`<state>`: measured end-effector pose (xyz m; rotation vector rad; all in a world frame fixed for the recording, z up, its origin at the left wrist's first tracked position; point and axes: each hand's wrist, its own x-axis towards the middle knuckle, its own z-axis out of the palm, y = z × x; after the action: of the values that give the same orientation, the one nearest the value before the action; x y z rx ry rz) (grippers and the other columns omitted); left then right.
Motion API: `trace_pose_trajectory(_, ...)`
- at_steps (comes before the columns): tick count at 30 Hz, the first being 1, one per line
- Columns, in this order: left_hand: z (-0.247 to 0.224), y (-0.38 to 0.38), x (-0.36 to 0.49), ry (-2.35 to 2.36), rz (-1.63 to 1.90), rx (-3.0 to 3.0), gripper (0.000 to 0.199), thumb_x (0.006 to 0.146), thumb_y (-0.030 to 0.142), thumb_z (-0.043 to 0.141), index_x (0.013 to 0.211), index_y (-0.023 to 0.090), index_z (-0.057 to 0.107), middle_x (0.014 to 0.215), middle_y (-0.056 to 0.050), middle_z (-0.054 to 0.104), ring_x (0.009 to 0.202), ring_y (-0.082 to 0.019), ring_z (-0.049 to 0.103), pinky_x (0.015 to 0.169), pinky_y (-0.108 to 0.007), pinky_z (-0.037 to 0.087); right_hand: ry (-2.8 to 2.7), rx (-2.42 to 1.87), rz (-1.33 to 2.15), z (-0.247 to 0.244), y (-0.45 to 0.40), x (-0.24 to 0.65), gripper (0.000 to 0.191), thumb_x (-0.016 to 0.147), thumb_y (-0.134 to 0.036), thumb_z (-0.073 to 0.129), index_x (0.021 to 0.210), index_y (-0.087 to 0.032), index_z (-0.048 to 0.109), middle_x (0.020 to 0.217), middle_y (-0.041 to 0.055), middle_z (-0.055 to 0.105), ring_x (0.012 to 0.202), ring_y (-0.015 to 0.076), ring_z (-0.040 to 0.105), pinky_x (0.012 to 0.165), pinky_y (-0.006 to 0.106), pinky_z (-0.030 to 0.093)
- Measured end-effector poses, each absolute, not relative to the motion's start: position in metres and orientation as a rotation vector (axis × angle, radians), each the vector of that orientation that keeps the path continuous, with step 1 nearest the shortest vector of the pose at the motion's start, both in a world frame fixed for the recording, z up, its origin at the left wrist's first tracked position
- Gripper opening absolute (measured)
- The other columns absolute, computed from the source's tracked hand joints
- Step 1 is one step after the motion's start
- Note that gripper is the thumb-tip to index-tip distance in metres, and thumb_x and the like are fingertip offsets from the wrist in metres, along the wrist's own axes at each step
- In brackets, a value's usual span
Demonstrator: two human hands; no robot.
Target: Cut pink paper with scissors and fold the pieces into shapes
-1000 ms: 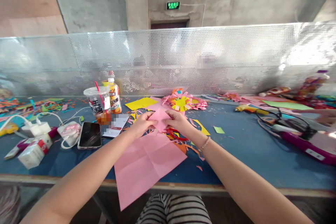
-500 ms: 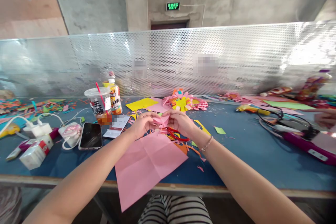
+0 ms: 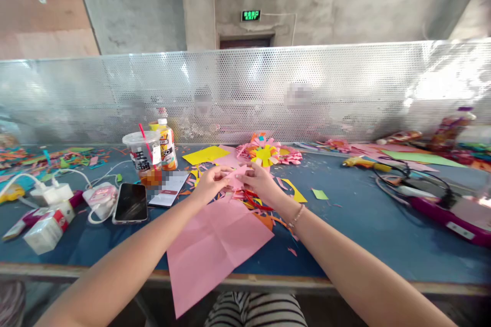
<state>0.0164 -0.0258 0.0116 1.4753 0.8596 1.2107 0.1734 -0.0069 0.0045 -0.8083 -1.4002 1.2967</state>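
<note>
Between my two hands is a small folded pink paper (image 3: 237, 178). My left hand (image 3: 210, 182) pinches its left side, and my right hand (image 3: 261, 182) grips its right side. Below them a large creased pink sheet (image 3: 218, 245) lies on the blue table, its lower corner hanging over the front edge. Red-handled scissors (image 3: 258, 200) lie partly hidden under my right hand, among orange and yellow paper scraps. Just beyond my hands sits a pink paper flower with a yellow centre (image 3: 264, 155).
Left of my hands stand a plastic cup with a red straw (image 3: 143, 158) and a bottle (image 3: 166, 145), with two phones (image 3: 131, 203) and chargers nearby. A yellow glue gun (image 3: 364, 163), cables and a purple power strip (image 3: 448, 219) lie right. A perforated metal screen (image 3: 245, 92) runs behind.
The small pink paper is turned and looks flatter between my fingers. The person's hand at the far right has left the view. The camera view has shifted slightly.
</note>
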Motion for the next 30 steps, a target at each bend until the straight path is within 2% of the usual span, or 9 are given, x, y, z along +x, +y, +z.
trace_pose_trajectory(4,0.011,-0.024,0.016,0.936,1.204,1.454,0.029,0.065,0.015,0.061,0.092,0.013,0.052,0.060,0.002,0.057,0.052,-0.012,0.059,0.056,-0.027,0.050,-1.417,-0.849,1.243,0.001,-0.002,0.172,0.037,0.058,-0.027,0.068,0.085,-0.019,0.044,0.062,-0.0043,0.054,0.051,0.0091,0.054,0.051,0.024,0.048)
trace_pose_trajectory(14,0.004,-0.016,0.015,0.957,1.149,1.486,0.023,0.060,0.022,0.067,0.079,0.011,0.058,0.069,-0.002,0.061,0.052,-0.009,0.057,0.054,-0.023,0.048,-1.576,-0.858,1.087,0.003,-0.002,0.173,0.027,0.063,-0.036,0.063,0.071,-0.018,0.045,0.053,-0.0061,0.047,0.046,0.0076,0.047,0.045,0.021,0.041)
trace_pose_trajectory(25,0.002,-0.015,0.016,0.957,1.165,1.495,0.026,0.057,0.021,0.069,0.076,0.012,0.055,0.062,0.001,0.057,0.049,-0.009,0.055,0.053,-0.024,0.047,-1.576,-0.781,1.052,0.002,-0.002,0.173,0.023,0.069,-0.039,0.057,0.070,-0.018,0.048,0.060,-0.0046,0.046,0.052,0.0074,0.044,0.050,0.021,0.038)
trace_pose_trajectory(30,0.001,-0.017,0.017,0.905,1.112,1.601,0.021,0.058,0.020,0.067,0.071,0.012,0.052,0.057,0.003,0.053,0.049,-0.008,0.054,0.049,-0.020,0.042,-1.534,-0.780,1.028,0.004,-0.006,0.171,0.023,0.070,-0.039,0.057,0.072,-0.018,0.050,0.060,-0.0045,0.045,0.051,0.0067,0.040,0.049,0.020,0.035)
